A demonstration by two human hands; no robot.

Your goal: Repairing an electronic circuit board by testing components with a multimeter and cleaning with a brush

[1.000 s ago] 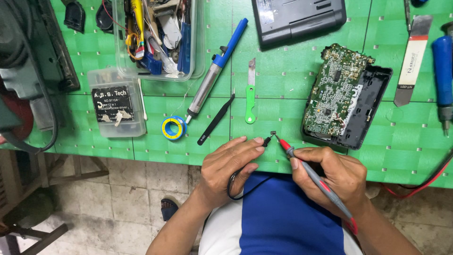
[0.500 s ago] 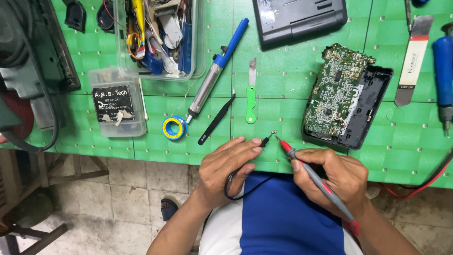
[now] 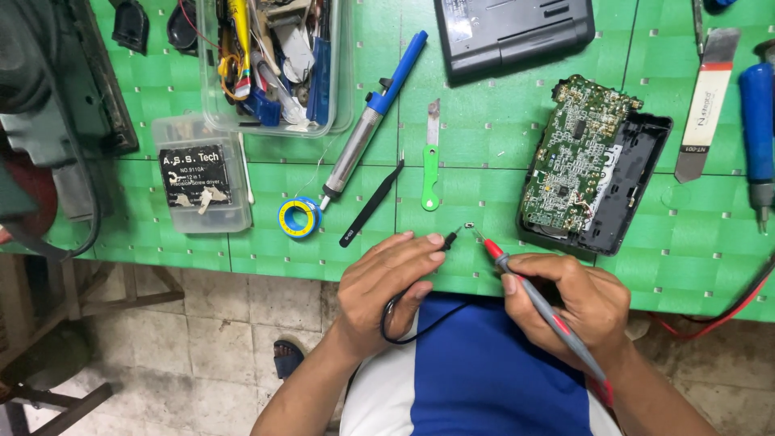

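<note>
Probing a tiny component (image 3: 470, 228) on the green mat (image 3: 484, 145): left hand (image 3: 387, 291) pinching black probe (image 3: 449, 237), right hand (image 3: 565, 295) clamped on red probe (image 3: 517, 278); next needs steady tip contact.

Screwdriver case: I see a small clear plastic box (image 3: 203, 173) lying flat on the green mat, left of centre, just below the big clear tub.
Case label: a black rectangular sticker (image 3: 194, 176) with white print covers most of its lid.
Blade label: at the far right, a flat metal scraper (image 3: 705, 97) carries a narrow white strip with dark print along its length.
Black housing sticker: a small pale rectangular label (image 3: 462, 23) sits on the dark case at the top edge.
</note>
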